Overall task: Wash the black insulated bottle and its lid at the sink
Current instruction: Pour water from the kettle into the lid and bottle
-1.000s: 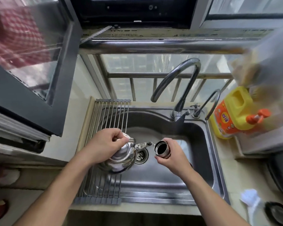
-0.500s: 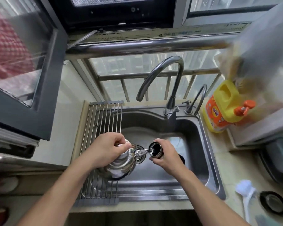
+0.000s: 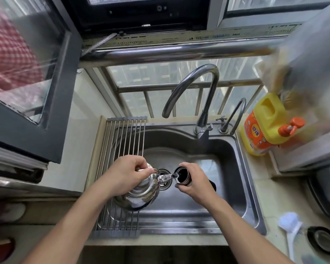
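Note:
My right hand [image 3: 193, 182] grips the black insulated bottle [image 3: 182, 175] upright over the steel sink [image 3: 242, 189], its open mouth facing up. My left hand [image 3: 125, 175] holds the handle of a shiny steel kettle [image 3: 139, 195], tilted to the right. The kettle's spout tip sits at the rim of the bottle's mouth. The bottle's black base shows behind my right wrist. A round black lid [image 3: 323, 241] lies on the counter at the lower right.
A roll-up drying rack [image 3: 122, 141] covers the sink's left side under the kettle. The tall faucet [image 3: 192, 92] and a smaller tap [image 3: 234, 115] stand behind the basin. A yellow detergent jug [image 3: 265, 124] stands at the right, and a white brush [image 3: 290, 227] lies on the counter.
The kettle tipped further to the right and its spout reached the bottle's mouth. My right hand brought the bottle closer to the spout.

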